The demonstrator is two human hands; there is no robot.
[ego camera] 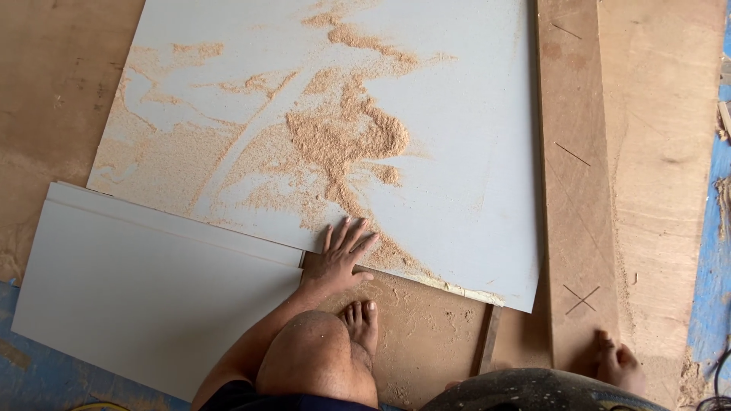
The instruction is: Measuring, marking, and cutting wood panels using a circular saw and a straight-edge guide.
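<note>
My left hand [340, 257] lies flat with its fingers spread on the near edge of a large white board [464, 175]. The board is strewn with sawdust [346, 137], and the hand holds nothing. My left arm reaches in from the lower left, past my bent knee [308, 358] and bare left foot [361, 323]. A smaller white panel [152, 289] lies to the left of the hand, butted against the big board's edge. My right hand is out of sight.
Brown plywood sheets [601, 152] marked with pencil crosses lie under and to the right of the white board. My bare right foot [618, 364] rests on them at the bottom right. A dark, dusty rounded object [533, 390] sits at the bottom edge. Blue flooring [712, 289] shows at the far right.
</note>
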